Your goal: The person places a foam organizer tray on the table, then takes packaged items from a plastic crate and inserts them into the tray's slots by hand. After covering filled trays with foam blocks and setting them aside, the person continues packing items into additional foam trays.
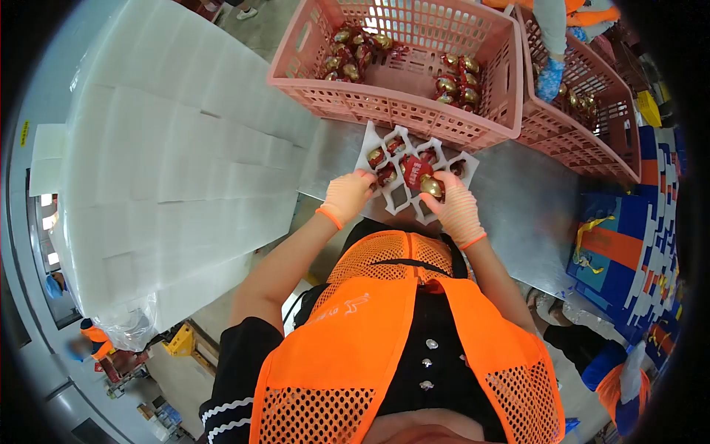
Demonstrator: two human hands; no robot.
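Observation:
A white divider tray (399,196) with open cells lies on the metal table in front of me. Several of its cells hold red-and-gold ornaments (375,157). My left hand (349,198), in a pale glove with an orange cuff, grips the tray's left edge, its fingertips beside an ornament there. In my right hand (457,207), gloved the same way, is a red-and-gold ornament (431,188), pinched by its gold end above the tray. Pale lettering shows on a red surface (416,170) beside it.
A pink crate (399,100) with two clusters of ornaments stands behind the tray. In a second pink crate (592,137), a co-worker's blue-gloved hand (549,78) reaches in. White foam sheets (185,163) are stacked high at left. Blue-and-orange boxes (614,248) are piled at right on the metal table (518,222).

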